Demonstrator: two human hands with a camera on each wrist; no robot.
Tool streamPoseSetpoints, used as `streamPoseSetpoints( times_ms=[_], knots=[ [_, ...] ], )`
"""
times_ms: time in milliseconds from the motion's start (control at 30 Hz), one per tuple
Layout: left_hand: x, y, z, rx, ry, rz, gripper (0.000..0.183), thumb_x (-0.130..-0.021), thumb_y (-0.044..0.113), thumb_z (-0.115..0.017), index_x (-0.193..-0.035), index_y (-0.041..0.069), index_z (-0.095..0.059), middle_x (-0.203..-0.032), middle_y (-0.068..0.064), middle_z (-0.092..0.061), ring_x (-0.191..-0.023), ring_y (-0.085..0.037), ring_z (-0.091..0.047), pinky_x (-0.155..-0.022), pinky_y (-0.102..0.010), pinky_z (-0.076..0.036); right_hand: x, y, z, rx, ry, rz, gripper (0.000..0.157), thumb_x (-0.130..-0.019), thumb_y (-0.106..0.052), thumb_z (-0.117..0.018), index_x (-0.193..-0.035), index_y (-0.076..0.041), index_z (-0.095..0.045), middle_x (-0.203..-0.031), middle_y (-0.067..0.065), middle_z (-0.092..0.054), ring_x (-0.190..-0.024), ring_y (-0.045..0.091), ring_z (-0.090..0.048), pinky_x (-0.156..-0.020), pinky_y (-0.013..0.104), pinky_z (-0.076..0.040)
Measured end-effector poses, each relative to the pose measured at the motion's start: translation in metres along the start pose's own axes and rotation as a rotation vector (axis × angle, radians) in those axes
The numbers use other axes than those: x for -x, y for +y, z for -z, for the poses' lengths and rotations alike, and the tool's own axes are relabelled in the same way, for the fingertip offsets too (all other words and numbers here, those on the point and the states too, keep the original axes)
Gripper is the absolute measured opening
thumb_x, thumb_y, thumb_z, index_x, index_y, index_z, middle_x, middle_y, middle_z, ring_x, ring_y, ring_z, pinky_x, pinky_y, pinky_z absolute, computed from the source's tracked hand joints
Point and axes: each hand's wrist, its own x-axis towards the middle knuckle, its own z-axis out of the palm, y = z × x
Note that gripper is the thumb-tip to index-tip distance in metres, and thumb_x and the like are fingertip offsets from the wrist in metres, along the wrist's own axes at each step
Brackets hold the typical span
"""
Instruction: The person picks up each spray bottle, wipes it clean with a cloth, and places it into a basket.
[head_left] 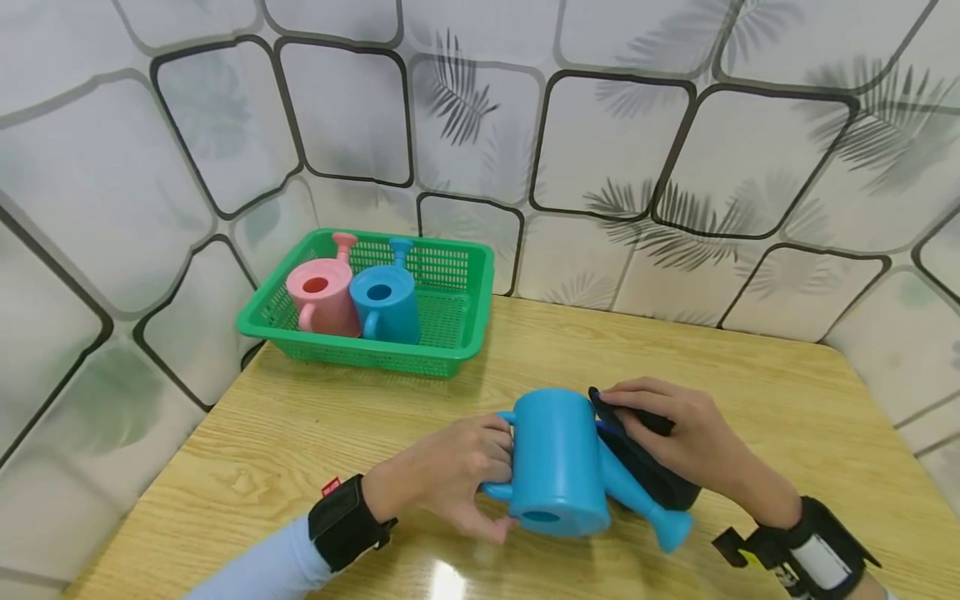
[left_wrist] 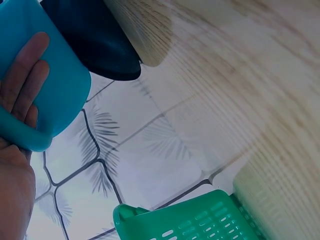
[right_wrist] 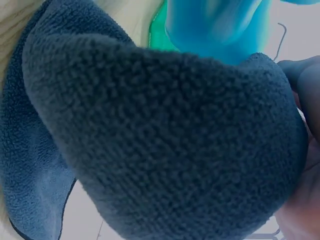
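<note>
A blue watering can (head_left: 555, 458) is held tilted on its side above the table, its spout pointing down to the right and its top opening facing the viewer. My left hand (head_left: 467, 467) grips its handle, with fingers passed through the loop against the body, as the left wrist view shows of the can (left_wrist: 67, 95). My right hand (head_left: 686, 425) pinches a dark cloth (head_left: 648, 475) beside the can's right side. In the right wrist view the fuzzy cloth (right_wrist: 170, 140) covers most of the picture and hides part of the fingers.
A green basket (head_left: 360, 357) stands at the back left of the wooden table (head_left: 300, 433). Inside it are a pink watering can (head_left: 333, 304) and a second blue watering can (head_left: 397, 317), side by side. A patterned wall covering (head_left: 480, 133) rises behind the table.
</note>
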Motion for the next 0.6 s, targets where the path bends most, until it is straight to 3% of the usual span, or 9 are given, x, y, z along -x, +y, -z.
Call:
streamPoseSetpoints(
  times_ms=[300,467,600],
  knots=[
    [0.001,-0.004,0.000,-0.012,-0.022,0.019,0.034,-0.066,0.038,-0.072,-0.053,0.016,-0.051,-0.053,0.009,-0.045,-0.063,-0.008,-0.045,-0.079,-0.029,-0.048,0.005,-0.013,0.000,-0.110,-0.088,-0.005,0.045,-0.068,0.013,-0.074,-0.108,-0.006,-0.073,-0.105,0.008,-0.073,-0.093,0.018,-0.068,-0.081,0.016,-0.055],
    [0.004,-0.006,-0.001,-0.013,-0.043,0.043,0.033,-0.068,0.039,-0.071,-0.053,0.015,-0.055,-0.054,0.010,-0.045,-0.063,-0.007,-0.044,-0.081,-0.029,-0.047,0.008,-0.024,0.002,-0.146,-0.158,-0.015,0.029,-0.081,0.001,-0.073,-0.108,-0.009,-0.073,-0.106,0.009,-0.071,-0.095,0.020,-0.067,-0.079,0.020,-0.057],
    [0.006,-0.008,0.000,-0.022,-0.054,0.047,0.034,-0.068,0.040,-0.072,-0.053,0.015,-0.055,-0.054,0.010,-0.045,-0.064,-0.007,-0.044,-0.081,-0.030,-0.046,0.011,-0.030,0.002,-0.164,-0.145,0.032,0.025,-0.084,-0.005,-0.072,-0.108,-0.012,-0.073,-0.106,0.007,-0.070,-0.095,0.019,-0.066,-0.080,0.019,-0.055]
  ],
)
